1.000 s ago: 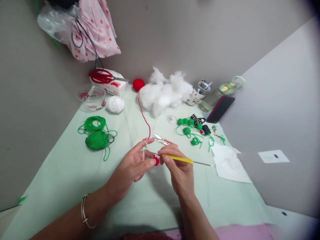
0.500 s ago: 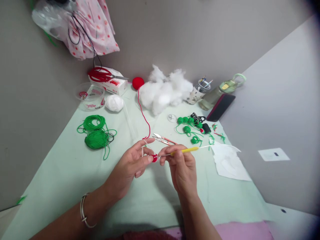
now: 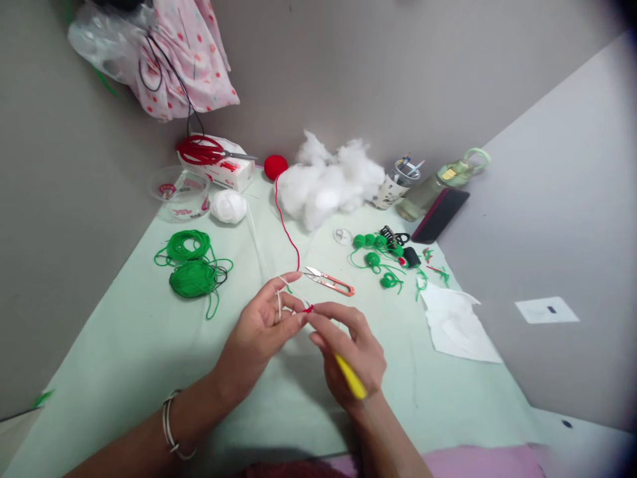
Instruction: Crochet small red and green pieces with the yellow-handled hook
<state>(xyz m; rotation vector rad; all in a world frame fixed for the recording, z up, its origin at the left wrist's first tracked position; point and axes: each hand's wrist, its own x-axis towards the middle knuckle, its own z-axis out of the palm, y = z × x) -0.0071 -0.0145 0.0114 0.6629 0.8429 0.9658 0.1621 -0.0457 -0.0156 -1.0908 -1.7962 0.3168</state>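
My left hand (image 3: 263, 328) pinches a small red crocheted piece (image 3: 308, 309) between thumb and fingers, with white yarn (image 3: 279, 304) looped over its raised fingers. In my right hand (image 3: 354, 352) is a crochet hook with a yellow handle (image 3: 351, 376), which slants down toward me past the palm. The hook's tip is hidden at the red piece, where the fingertips of both hands meet. Just beyond the hands lie orange-handled thread snips (image 3: 330, 281). Red yarn (image 3: 286, 229) runs from its red ball (image 3: 275, 166) toward my left hand.
White stuffing (image 3: 328, 186) is heaped at the back, near a white yarn ball (image 3: 228, 206). Green yarn (image 3: 192, 277) lies left. Small green crocheted balls (image 3: 372, 259), a phone (image 3: 440, 216), a bottle (image 3: 415, 199) and torn white paper (image 3: 458, 325) are on the right.
My right hand has turned, swinging the yellow handle from pointing right to pointing down toward me. Its fingertips have moved in to the red piece, and the snips are now fully uncovered.
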